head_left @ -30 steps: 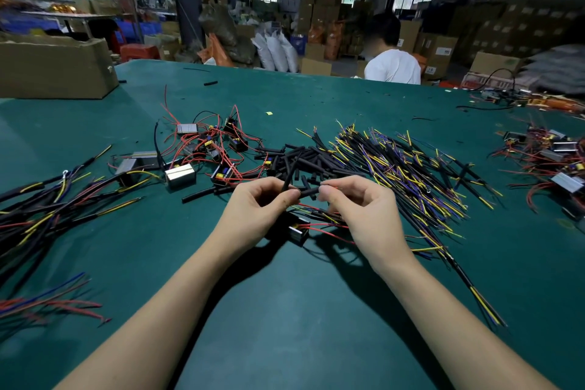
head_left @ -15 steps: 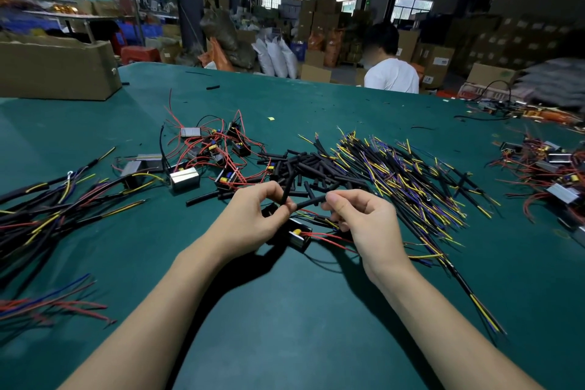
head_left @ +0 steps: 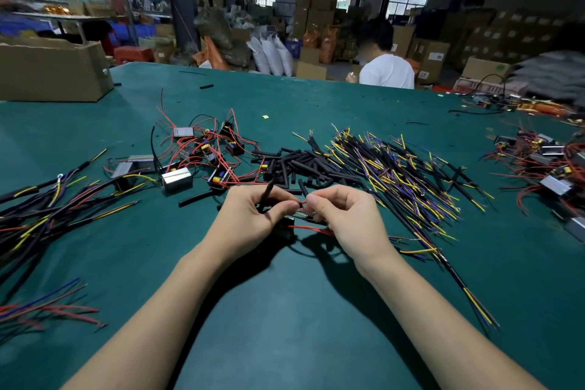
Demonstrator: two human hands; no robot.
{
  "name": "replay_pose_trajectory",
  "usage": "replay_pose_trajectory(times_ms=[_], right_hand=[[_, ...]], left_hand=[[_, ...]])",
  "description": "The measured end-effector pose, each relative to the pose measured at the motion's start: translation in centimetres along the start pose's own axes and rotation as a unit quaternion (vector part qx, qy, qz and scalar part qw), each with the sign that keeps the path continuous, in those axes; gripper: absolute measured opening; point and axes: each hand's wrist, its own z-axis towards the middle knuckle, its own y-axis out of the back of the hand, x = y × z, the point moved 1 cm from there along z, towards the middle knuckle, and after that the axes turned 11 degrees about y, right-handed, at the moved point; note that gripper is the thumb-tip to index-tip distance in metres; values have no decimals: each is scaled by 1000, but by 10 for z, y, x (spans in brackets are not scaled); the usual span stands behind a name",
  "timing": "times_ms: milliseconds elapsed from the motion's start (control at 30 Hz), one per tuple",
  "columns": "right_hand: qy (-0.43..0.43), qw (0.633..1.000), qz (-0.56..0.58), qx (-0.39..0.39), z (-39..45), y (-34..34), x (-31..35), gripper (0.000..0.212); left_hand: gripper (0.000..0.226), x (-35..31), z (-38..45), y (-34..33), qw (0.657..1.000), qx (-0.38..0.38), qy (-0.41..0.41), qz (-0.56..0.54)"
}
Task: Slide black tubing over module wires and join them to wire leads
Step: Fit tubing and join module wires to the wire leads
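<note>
My left hand [head_left: 253, 215] pinches a short piece of black tubing [head_left: 267, 191] that sticks up between thumb and fingers. My right hand [head_left: 345, 218] pinches a thin red module wire [head_left: 303, 202] just right of the left fingertips. A small black module [head_left: 286, 226] lies under the hands, a second red wire [head_left: 308, 229] running from it beneath the right hand. Loose black tubing pieces [head_left: 304, 165] are heaped just beyond the hands. A spread of black leads with yellow and purple tips [head_left: 395, 174] lies to the right.
More modules with red wires [head_left: 205, 149] and silver blocks [head_left: 177, 179] lie at left centre. Cable bundles [head_left: 38, 209] cover the left side, another module pile [head_left: 550, 168] the right. A cardboard box [head_left: 53, 73] stands far left. A person in white [head_left: 386, 70] sits beyond the green table [head_left: 285, 310].
The tubing piece has swung from lying across between both hands to standing up in my left hand. My right hand now pinches a red wire close to the left fingertips.
</note>
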Motion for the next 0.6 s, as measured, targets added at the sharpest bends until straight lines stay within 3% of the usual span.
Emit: replay_pose_trajectory(times_ms=[233,400,467,600], right_hand=[[-31,999,29,-31,2,1,2,11],[-35,998,20,-58,5,7,1,12],[-36,998,8,-43,8,7,0,11],[-21,998,-9,64,29,30,7,16]], left_hand=[[7,1,-3,-3,1000,-24,-7,-10],[20,-6,-5,-5,996,-62,-33,-61],[15,-6,-5,-9,995,-59,-30,-70],[12,-4,-5,-11,992,-55,-8,-112]])
